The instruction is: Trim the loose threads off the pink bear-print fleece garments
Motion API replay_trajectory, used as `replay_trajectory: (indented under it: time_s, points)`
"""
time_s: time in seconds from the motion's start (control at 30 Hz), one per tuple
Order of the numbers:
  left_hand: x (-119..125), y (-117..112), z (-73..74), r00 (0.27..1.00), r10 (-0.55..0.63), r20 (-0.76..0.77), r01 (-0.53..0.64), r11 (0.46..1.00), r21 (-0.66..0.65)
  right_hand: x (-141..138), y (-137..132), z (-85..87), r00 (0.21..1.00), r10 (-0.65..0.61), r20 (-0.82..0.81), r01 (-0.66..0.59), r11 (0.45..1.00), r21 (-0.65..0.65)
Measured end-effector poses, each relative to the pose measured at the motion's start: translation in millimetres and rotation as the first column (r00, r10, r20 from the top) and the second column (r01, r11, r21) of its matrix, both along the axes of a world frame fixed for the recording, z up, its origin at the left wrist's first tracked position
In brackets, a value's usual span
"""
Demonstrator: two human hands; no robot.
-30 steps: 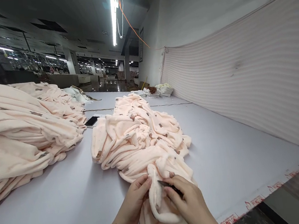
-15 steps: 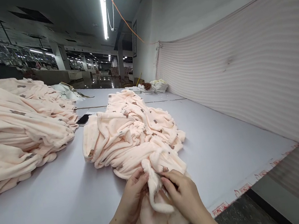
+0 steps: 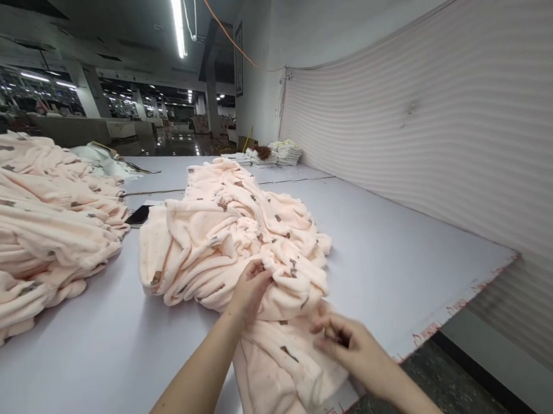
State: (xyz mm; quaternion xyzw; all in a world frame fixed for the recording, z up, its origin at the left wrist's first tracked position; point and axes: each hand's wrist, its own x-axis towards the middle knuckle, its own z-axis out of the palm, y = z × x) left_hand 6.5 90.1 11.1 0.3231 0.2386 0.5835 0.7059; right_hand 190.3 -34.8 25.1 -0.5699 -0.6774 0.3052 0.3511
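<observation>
A heap of pale pink fleece garments (image 3: 230,239) with small brown marks lies on the white table (image 3: 74,366) in front of me. My left hand (image 3: 252,289) reaches forward and pinches a fold of the pink fleece near the heap's near edge. My right hand (image 3: 350,347) hovers lower right over the part of the fleece that hangs off the table's front edge. Its fingers are curled round a small dark tool that I can only partly see, and the hand is blurred by motion.
A tall stack of the same pink fleece (image 3: 22,231) fills the table's left side. A black phone (image 3: 138,215) lies between the stack and the heap. Striped fabric (image 3: 447,119) hangs along the right wall. White bundles (image 3: 280,154) sit at the table's far end.
My left hand let go of the fleece edge and moved forward up onto the heap. My right hand pulled back to the right, away from the fabric loop, which dropped flat.
</observation>
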Motion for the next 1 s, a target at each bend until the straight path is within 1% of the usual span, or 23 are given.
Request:
replay_trajectory:
  time_s: [0.07,0.1,0.17,0.2,0.27,0.33,0.4,0.43,0.47,0.5,0.53,0.57,0.6,0.63,0.67,0.7,0.73,0.8,0.9,0.93,1.0]
  points:
    - [-0.4,-2.6,-6.9,0.999,-0.042,-0.015,0.042,0.999,-0.003,-5.6,-14.4,-14.0,0.994,0.058,0.096,-0.049,0.994,-0.097]
    - [-1.7,-4.5,-9.3,0.998,-0.061,-0.019,0.061,0.998,-0.005,-10.1,-19.5,-20.0,0.987,0.081,0.138,-0.065,0.991,-0.12]
    - [-6.3,-8.3,-11.4,0.993,-0.11,-0.034,0.11,0.994,-0.012,-22.5,-24.1,-26.3,0.979,0.133,0.155,-0.118,0.988,-0.101]
    - [-9.5,-10.1,-11.1,0.989,-0.14,-0.048,0.14,0.99,-0.017,-30.1,-23.7,-26.2,0.977,0.169,0.131,-0.159,0.984,-0.081]
    - [-18.0,-13.4,-8.1,0.977,-0.194,-0.083,0.192,0.981,-0.027,-46.0,-17.6,-21.0,0.97,0.24,0.045,-0.237,0.97,-0.058]
    - [-29.9,-18.0,-3.5,0.971,-0.204,-0.128,0.201,0.979,-0.032,-59.4,-6.0,-12.2,0.957,0.278,-0.084,-0.283,0.957,-0.062]
    - [-45.0,-27.1,-0.2,0.97,-0.144,-0.194,0.141,0.99,-0.031,-66.5,8.0,-3.7,0.94,0.262,-0.217,-0.281,0.958,-0.06]
    - [-52.8,-34.5,-0.1,0.968,-0.076,-0.237,0.072,0.997,-0.027,-67.5,14.5,0.0,0.933,0.242,-0.266,-0.266,0.962,-0.056]
    - [-59.7,-44.1,-1.5,0.959,0.015,-0.282,-0.021,1.0,-0.018,-67.0,20.0,3.1,0.929,0.224,-0.294,-0.25,0.967,-0.056]
    - [-64.9,-55.9,-4.5,0.938,0.119,-0.325,-0.126,0.992,-0.002,-65.9,23.8,5.9,0.929,0.213,-0.304,-0.241,0.969,-0.058]
    - [-67.5,-69.4,-9.1,0.905,0.219,-0.364,-0.229,0.973,0.015,-64.5,25.8,8.2,0.928,0.208,-0.309,-0.239,0.969,-0.065]
    - [-66.9,-83.7,-14.9,0.869,0.295,-0.398,-0.305,0.951,0.04,-63.6,26.0,10.1,0.924,0.201,-0.324,-0.239,0.967,-0.083]
    - [-63.1,-97.9,-21.1,0.844,0.332,-0.422,-0.34,0.939,0.059,-63.3,24.6,11.8,0.919,0.188,-0.345,-0.24,0.964,-0.112]
    - [-56.7,-110.8,-27.1,0.83,0.309,-0.464,-0.311,0.947,0.076,-63.8,21.9,13.1,0.913,0.174,-0.368,-0.241,0.96,-0.143]
    - [-48.5,-121.6,-32.0,0.821,0.271,-0.503,-0.231,0.963,0.142,-64.9,18.6,14.0,0.908,0.16,-0.386,-0.24,0.957,-0.166]
    - [-39.9,-129.6,-35.3,0.853,0.234,-0.466,-0.158,0.968,0.197,-66.0,15.0,14.7,0.906,0.152,-0.396,-0.237,0.956,-0.175]
    - [-32.2,-134.6,-36.6,0.878,0.213,-0.429,-0.131,0.968,0.213,-66.7,11.5,15.1,0.909,0.15,-0.39,-0.229,0.959,-0.165]
    - [-22.7,-137.5,-34.2,0.886,0.208,-0.415,-0.125,0.968,0.218,-65.2,5.5,15.4,0.942,0.147,-0.302,-0.179,0.98,-0.081]
    - [-23.7,-134.5,-26.5,0.848,0.239,-0.473,-0.133,0.96,0.246,-55.1,-2.5,16.4,0.996,0.089,-0.025,-0.086,0.992,0.09]
    - [-25.7,-134.2,-24.8,0.843,0.251,-0.475,-0.135,0.955,0.265,-51.0,-5.2,16.9,0.995,0.071,0.071,-0.079,0.989,0.127]
    - [-28.5,-135.6,-23.9,0.848,0.28,-0.45,-0.16,0.945,0.286,-44.8,-10.3,17.6,0.974,0.073,0.217,-0.106,0.984,0.146]
